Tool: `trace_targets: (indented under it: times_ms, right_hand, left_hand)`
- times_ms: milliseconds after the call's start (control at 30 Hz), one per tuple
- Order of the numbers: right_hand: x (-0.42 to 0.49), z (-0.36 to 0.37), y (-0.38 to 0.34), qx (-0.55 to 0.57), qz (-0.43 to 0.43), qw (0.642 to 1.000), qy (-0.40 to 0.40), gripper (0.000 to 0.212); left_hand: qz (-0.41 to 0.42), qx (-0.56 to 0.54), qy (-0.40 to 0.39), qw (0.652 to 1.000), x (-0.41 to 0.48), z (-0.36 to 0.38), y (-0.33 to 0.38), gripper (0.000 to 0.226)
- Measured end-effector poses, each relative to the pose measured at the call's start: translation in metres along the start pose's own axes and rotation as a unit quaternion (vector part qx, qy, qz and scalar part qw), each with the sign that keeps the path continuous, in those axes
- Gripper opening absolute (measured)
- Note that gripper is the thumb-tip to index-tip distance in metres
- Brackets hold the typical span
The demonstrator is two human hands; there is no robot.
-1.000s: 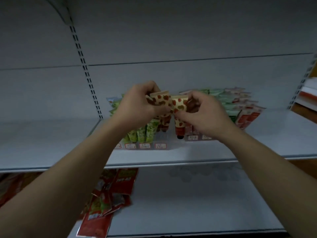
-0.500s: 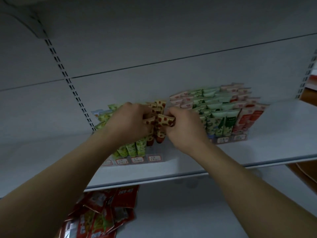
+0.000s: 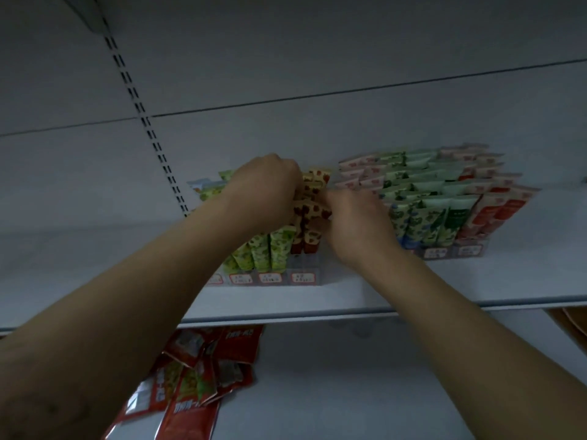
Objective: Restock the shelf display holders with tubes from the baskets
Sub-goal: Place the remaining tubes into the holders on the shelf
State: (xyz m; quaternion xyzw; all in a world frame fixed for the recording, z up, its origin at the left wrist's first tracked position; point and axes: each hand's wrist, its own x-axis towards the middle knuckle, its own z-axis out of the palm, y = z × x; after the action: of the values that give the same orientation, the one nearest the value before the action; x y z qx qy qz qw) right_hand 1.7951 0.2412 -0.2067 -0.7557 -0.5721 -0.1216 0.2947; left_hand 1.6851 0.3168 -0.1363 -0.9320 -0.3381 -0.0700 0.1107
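Two clear display holders stand on the white shelf. The left holder carries green-patterned tubes and cream tubes with red-brown spots. My left hand and my right hand both pinch the spotted tubes at the right end of this holder, fingers curled round their tops. The right holder is packed with rows of pink, green and red tubes. No basket is in view.
Red snack packets lie in a loose heap on the lower shelf at the left. A slotted upright runs up the back panel left of the holders. A brown surface shows at the far right edge.
Both hands carried the spotted tubes forward and down into the left holder's right column. The camera tilted upward and closer to the shelf.
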Motion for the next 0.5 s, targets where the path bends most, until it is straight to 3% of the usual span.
trace_targets:
  times_ms: [200, 367, 500]
  right_hand:
    - [0.009, 0.004, 0.004, -0.052, -0.023, 0.998, -0.029, 0.014]
    - [0.007, 0.012, 0.007, -0.037, -0.059, 0.997, -0.024, 0.014]
    - [0.0, 0.009, 0.004, 0.005, -0.043, 0.999, -0.009, 0.022]
  left_hand:
    - [-0.003, 0.01, 0.031, 0.999, 0.004, 0.004, 0.0, 0.033]
    - [-0.004, -0.012, 0.052, 0.999, 0.001, 0.011, -0.004, 0.012]
    - [0.004, -0.039, 0.052, 0.998, -0.001, 0.017, -0.006, 0.024]
